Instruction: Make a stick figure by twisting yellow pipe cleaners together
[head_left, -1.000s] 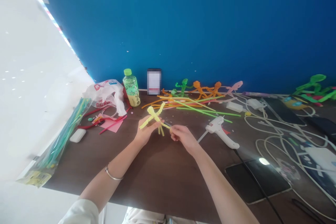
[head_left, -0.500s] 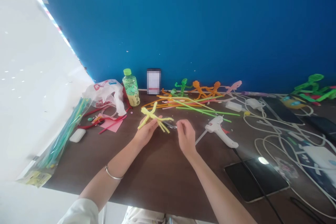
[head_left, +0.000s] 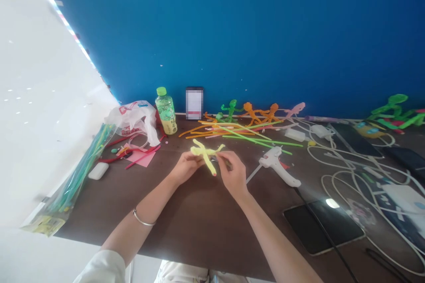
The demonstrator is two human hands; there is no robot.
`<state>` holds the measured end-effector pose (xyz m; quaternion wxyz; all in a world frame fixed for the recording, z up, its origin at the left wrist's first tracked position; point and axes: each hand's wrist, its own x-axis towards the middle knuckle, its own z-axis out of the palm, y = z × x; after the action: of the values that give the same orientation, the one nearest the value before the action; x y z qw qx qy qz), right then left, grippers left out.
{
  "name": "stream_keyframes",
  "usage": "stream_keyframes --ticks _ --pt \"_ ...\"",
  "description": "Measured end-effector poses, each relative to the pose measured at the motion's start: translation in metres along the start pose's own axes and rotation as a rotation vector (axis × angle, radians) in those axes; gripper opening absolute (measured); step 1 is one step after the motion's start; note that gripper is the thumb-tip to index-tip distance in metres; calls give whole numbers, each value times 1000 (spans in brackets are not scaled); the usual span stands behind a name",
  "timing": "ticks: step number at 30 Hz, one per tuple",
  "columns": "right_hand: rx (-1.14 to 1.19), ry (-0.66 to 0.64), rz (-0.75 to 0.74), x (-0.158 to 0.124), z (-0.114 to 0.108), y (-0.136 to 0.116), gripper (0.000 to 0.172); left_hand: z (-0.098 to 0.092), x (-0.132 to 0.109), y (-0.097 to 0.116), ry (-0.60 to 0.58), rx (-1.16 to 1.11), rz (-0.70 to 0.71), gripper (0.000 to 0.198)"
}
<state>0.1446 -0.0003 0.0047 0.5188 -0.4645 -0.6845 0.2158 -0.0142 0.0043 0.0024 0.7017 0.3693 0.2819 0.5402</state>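
Observation:
A pale yellow pipe-cleaner figure (head_left: 206, 155) with several limbs is held above the middle of the table. My left hand (head_left: 186, 167) is closed round its left side. My right hand (head_left: 232, 169) pinches close to its right end, thumb and fingers together on a limb. One limb points down toward me and ends in a small reddish tip. Behind my right fingers a bit of a metal tool shows, mostly hidden. Beyond the hands lie loose orange, green and yellow pipe cleaners (head_left: 245, 130).
A white glue gun (head_left: 277, 166) and a dark tablet (head_left: 323, 225) lie to the right, among white cables (head_left: 352, 181). A drink bottle (head_left: 167, 112) and a propped phone (head_left: 194, 104) stand behind. On the left are a bag of pipe cleaners (head_left: 79, 168) and a white case (head_left: 98, 170).
The yellow figure has turned and moved slightly right and down. My right hand, earlier apart from it, now meets it at its right end.

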Motion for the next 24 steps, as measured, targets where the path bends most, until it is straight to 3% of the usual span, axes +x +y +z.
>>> stream_keyframes --ticks 2,4,9,12,15,17,20,24 --pt "-26 -17 -35 2 -3 2 16 -2 0 4 -63 -82 -81 30" --pt "-52 -41 -91 2 -4 4 17 0 -1 5 -49 -92 -132 32" --pt "-27 -88 -118 -1 0 3 17 8 0 -4 211 -22 -71 26" --pt "-26 -73 -38 0 2 1 16 7 2 -8 272 3 -15 31" --pt "-12 -114 120 3 1 0 16 4 3 -7 295 139 23 34" --pt "74 -198 314 6 -2 1 20 3 2 -5 284 224 28 34" --pt "427 -387 608 10 -8 1 27 4 1 -3 236 262 7 32" --pt "854 -588 795 13 -14 4 27 4 1 -1 188 229 -12 30"
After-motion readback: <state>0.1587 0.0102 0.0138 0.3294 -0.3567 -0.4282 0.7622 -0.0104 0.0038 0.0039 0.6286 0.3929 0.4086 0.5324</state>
